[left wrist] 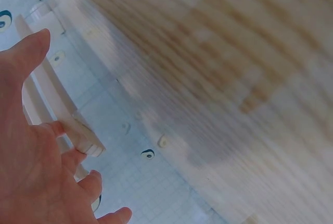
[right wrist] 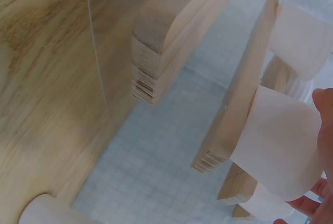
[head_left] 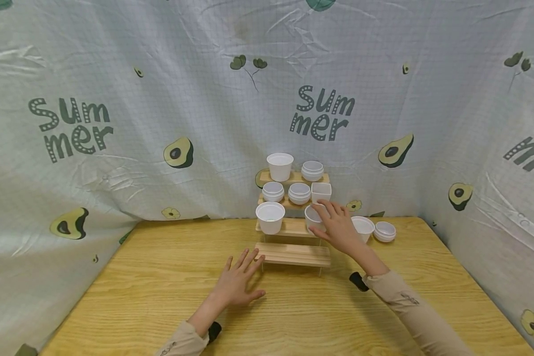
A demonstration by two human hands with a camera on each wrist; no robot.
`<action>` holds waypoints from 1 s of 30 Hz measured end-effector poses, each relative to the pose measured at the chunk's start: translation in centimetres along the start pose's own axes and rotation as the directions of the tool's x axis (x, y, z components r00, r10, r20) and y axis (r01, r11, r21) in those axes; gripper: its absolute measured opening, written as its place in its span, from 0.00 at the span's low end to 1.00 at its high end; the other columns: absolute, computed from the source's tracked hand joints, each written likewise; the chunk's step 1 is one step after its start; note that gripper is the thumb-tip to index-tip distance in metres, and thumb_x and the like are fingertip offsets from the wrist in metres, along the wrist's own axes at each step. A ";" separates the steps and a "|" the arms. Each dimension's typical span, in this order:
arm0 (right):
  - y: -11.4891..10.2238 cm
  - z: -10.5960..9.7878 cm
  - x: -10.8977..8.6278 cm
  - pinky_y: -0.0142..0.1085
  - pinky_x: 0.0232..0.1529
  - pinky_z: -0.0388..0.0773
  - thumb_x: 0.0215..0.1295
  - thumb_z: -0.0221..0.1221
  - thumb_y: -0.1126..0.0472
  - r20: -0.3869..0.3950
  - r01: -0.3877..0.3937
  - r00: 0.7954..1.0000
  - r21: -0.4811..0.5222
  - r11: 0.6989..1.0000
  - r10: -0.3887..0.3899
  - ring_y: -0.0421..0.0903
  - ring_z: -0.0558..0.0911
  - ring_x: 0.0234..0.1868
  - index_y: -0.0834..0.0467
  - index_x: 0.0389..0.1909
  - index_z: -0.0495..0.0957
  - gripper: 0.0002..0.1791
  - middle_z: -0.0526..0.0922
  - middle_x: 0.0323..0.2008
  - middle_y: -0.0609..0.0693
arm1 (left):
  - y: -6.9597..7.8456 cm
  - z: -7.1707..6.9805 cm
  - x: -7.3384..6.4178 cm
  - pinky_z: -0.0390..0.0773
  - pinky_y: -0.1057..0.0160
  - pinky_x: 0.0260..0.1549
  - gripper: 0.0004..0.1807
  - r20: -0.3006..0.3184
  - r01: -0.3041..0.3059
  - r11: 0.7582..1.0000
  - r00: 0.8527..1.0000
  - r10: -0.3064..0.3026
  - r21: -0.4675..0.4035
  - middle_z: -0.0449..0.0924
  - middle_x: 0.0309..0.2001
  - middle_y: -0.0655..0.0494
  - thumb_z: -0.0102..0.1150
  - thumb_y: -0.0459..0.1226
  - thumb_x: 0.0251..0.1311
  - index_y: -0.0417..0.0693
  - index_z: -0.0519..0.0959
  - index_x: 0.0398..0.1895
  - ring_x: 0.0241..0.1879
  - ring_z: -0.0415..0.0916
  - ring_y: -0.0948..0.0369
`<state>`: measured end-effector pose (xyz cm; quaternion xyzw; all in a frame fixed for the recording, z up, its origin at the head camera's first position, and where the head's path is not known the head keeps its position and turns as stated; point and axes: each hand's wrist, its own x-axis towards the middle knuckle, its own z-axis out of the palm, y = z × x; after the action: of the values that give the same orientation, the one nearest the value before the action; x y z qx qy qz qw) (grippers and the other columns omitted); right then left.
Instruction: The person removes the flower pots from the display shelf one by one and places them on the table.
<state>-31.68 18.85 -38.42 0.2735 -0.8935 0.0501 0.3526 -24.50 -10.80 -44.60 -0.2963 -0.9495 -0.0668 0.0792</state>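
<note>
My right hand (head_left: pixel 335 227) has its thumb and fingers around a round white pot (head_left: pixel 312 217) at the right end of the second step from the bottom. In the right wrist view, this pot (right wrist: pixel 278 143) sits upright on the plank, with fingers (right wrist: pixel 325 104) at its side and rim. My left hand (head_left: pixel 238 283) is spread, holding nothing, its fingertips at the left end of the lowest wooden plank (head_left: pixel 293 253). The left wrist view shows the palm (left wrist: pixel 31 172) and the plank ends beyond. Another white pot (head_left: pixel 270 218) stands at the left of the held pot's step.
On the upper steps stand a tall pot (head_left: pixel 280 167), several round bowls (head_left: pixel 299 194) and a square pot (head_left: pixel 321 192). A wide pot (head_left: pixel 362 227) and a ribbed bowl (head_left: pixel 384 231) stand on the table (head_left: pixel 160 277) right of the rack. A printed curtain (head_left: pixel 222 118) hangs behind.
</note>
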 end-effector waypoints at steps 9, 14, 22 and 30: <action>-0.1 0.4 0.3 0.52 0.42 0.65 0.53 0.60 0.46 0.022 -0.021 1.000 -0.015 1.000 0.021 0.58 0.70 0.49 0.54 0.57 0.68 0.31 0.69 0.54 0.58 | -0.1 0.1 0.0 0.55 0.36 0.56 0.42 -0.018 -0.012 1.000 1.000 0.012 -0.005 0.51 0.69 0.49 0.54 0.58 0.51 0.52 0.55 0.67 0.67 0.49 0.47; -0.1 0.5 0.5 0.51 0.41 0.65 0.53 0.59 0.45 0.030 -0.009 1.000 -0.039 0.999 0.010 0.58 0.70 0.48 0.54 0.56 0.69 0.30 0.70 0.53 0.59 | -0.1 0.1 -0.1 0.55 0.36 0.56 0.42 -0.011 -0.012 1.000 1.000 0.012 -0.014 0.51 0.69 0.50 0.54 0.57 0.51 0.51 0.55 0.67 0.68 0.49 0.47; -0.1 0.4 0.6 0.50 0.39 0.65 0.54 0.59 0.45 0.022 0.027 0.999 -0.079 0.997 -0.025 0.58 0.71 0.45 0.53 0.53 0.70 0.27 0.71 0.51 0.58 | -0.1 0.2 0.0 0.54 0.37 0.57 0.42 -0.006 -0.007 1.000 1.000 0.007 -0.004 0.50 0.69 0.51 0.53 0.58 0.51 0.52 0.55 0.67 0.68 0.48 0.48; -0.3 -0.1 0.6 0.50 0.38 0.66 0.54 0.58 0.45 0.034 0.044 0.999 -0.083 0.996 -0.041 0.58 0.71 0.44 0.51 0.53 0.71 0.26 0.72 0.48 0.58 | -0.1 0.1 -0.1 0.55 0.36 0.57 0.42 -0.006 -0.005 1.000 1.000 0.005 -0.012 0.50 0.69 0.50 0.54 0.57 0.51 0.52 0.55 0.67 0.68 0.49 0.48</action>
<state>-31.83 18.37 -38.02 0.2780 -0.8943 0.0006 0.3505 -24.42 -10.90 -44.69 -0.2990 -0.9480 -0.0734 0.0804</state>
